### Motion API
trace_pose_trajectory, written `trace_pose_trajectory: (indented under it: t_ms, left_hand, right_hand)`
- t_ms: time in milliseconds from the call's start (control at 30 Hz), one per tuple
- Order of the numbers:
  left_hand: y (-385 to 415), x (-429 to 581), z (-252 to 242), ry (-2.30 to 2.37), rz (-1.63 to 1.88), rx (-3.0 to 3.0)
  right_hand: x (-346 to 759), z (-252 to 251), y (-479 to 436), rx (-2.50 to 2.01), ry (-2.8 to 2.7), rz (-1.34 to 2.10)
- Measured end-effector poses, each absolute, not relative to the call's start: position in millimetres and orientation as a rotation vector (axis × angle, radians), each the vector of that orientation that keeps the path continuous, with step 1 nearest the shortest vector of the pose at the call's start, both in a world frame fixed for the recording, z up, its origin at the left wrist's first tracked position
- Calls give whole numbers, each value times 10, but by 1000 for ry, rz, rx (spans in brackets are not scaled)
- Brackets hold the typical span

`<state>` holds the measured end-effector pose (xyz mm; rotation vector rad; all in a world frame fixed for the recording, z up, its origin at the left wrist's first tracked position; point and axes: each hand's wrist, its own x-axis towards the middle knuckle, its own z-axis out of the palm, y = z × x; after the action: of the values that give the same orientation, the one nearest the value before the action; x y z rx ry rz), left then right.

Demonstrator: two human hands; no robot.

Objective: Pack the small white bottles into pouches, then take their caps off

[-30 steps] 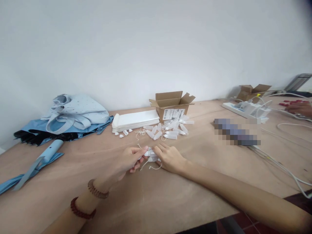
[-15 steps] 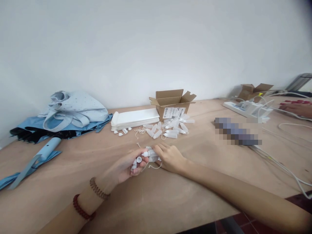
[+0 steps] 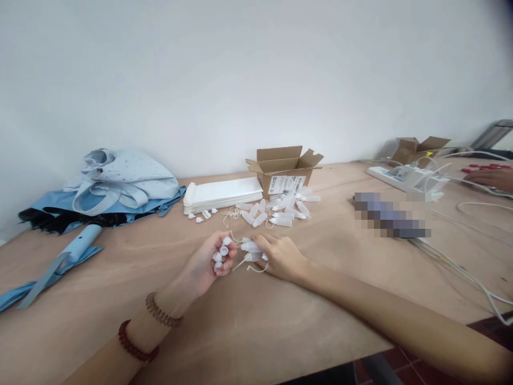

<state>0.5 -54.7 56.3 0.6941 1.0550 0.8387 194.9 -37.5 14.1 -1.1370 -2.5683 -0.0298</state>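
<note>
My left hand (image 3: 218, 256) is palm up with its fingers curled around several small white caps (image 3: 217, 256). To its right, my right hand (image 3: 282, 258) rests low over the table, closed on several small translucent dropper bottles (image 3: 252, 247). Their white necks point toward my left hand, and thin pale strings trail around them. My right fingers hide the far ends of these bottles. Farther back lies a loose heap of similar bottles (image 3: 282, 218), with a few white caps (image 3: 199, 219) and a tangle of string to its left.
An open cardboard box (image 3: 286, 179) and a stack of white envelopes (image 3: 224, 193) stand behind the bottles. At left lie a pale fabric bag (image 3: 124, 176) and a blue umbrella (image 3: 82, 240). A blurred-out object (image 3: 385, 216), a power strip (image 3: 409, 179) and another person's hand (image 3: 491, 177) are at right.
My left hand has drawn away from the bottle necks, leftward, and now shows the caps in its fingers. My right hand has stayed on the bottles.
</note>
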Motion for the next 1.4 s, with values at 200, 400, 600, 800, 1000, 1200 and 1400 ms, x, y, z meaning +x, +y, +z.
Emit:
trace_pose_trajectory:
  t_ms: [200, 400, 600, 800, 1000, 1200, 1400]
  left_hand:
    - [-582, 3, 629, 1097, 1064, 892]
    - [-797, 233, 430, 1295, 893, 1857]
    - [-856, 295, 317, 1367, 911, 2254]
    - [-856, 287, 393, 1355, 876, 2343]
    - [-852, 224, 456, 1346, 877, 2227]
    - [-778, 35, 611, 1360, 882, 2077]
    - [-736, 0, 639, 1298, 830, 2218]
  right_hand:
    - [1936, 152, -383, -1177, -2551, 27]
    - [1924, 184, -397, -1200, -2554, 42]
    - [1940, 200, -396, -1201, -2597, 45]
    - [1938, 238, -413, -1186, -2599, 30]
    - [1963, 269, -431, -1170, -2584, 44]
    - [2047, 264, -381, -1224, -2537, 64]
    - [2039, 242, -371, -1235, -2552, 78]
